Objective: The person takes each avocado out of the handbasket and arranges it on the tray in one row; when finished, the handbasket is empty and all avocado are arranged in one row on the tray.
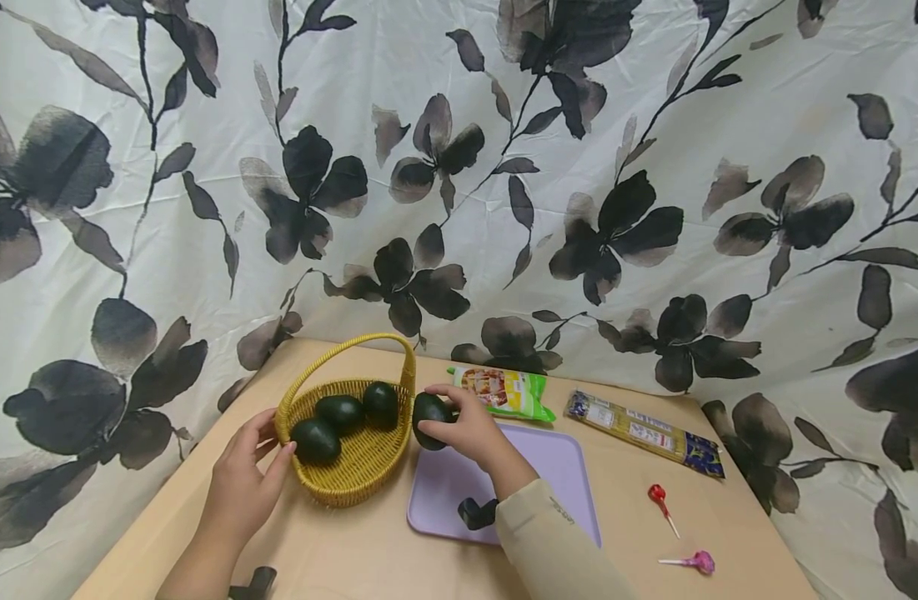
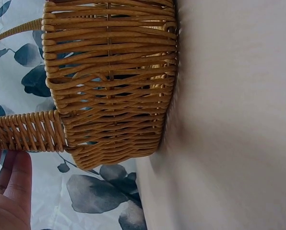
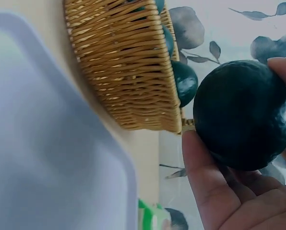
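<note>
right hand: grip curled round avocado | left hand: grip holding wicker basket at handle

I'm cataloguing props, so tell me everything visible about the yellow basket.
The basket is yellow-brown, woven like wicker, with a rounded bowl and one tall arched handle. It stands upright on the table, left of the purple tray, with three dark green avocados inside. The left hand holds it where handle meets rim.
</note>
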### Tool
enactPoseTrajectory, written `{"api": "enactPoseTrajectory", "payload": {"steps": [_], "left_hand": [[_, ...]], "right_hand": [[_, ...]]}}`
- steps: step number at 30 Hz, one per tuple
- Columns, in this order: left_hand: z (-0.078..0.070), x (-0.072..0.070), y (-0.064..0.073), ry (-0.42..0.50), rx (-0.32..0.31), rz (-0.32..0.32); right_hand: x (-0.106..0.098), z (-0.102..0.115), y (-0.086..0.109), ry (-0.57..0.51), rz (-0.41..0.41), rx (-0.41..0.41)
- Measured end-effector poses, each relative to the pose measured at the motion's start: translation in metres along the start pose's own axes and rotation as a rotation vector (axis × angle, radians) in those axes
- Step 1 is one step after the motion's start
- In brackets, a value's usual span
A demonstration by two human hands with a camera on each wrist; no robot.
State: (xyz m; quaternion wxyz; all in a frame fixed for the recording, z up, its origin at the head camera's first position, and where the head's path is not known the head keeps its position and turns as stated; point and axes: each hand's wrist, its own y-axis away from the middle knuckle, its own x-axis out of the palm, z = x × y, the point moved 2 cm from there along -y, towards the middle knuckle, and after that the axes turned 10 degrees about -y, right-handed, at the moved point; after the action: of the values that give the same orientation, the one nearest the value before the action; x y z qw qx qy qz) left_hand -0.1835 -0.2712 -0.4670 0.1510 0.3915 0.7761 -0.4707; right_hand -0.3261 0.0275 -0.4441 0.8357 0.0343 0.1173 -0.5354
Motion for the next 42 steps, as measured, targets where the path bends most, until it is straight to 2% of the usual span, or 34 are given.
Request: {"api": "enactPoseTrajectory", "payload": {"steps": [9, 13, 23, 37, 42], "left_hand": [[0.001, 0.001, 0.0, 0.011, -0.006, 0.008], [0.002, 0.001, 0.001, 0.011, -0.009, 0.005], [0.001, 0.002, 0.0, 0.016, -0.008, 0.002], [0.0, 0.001, 0.0, 0.022, 0.0, -0.005], [0.0, 0.001, -0.001, 0.026, 0.013, -0.012]], "right_hand": [[-0.004, -0.027, 0.001, 0.027, -0.048, 0.046], [-0.004, -0.039, 0.003, 0.066, -0.061, 0.095], [0.004, -0.059, 0.008, 0.137, -0.091, 0.143], [0.013, -0.065, 0.012, 0.136, -0.093, 0.177], [0.012, -0.065, 0.013, 0.164, -0.092, 0.176]]}}
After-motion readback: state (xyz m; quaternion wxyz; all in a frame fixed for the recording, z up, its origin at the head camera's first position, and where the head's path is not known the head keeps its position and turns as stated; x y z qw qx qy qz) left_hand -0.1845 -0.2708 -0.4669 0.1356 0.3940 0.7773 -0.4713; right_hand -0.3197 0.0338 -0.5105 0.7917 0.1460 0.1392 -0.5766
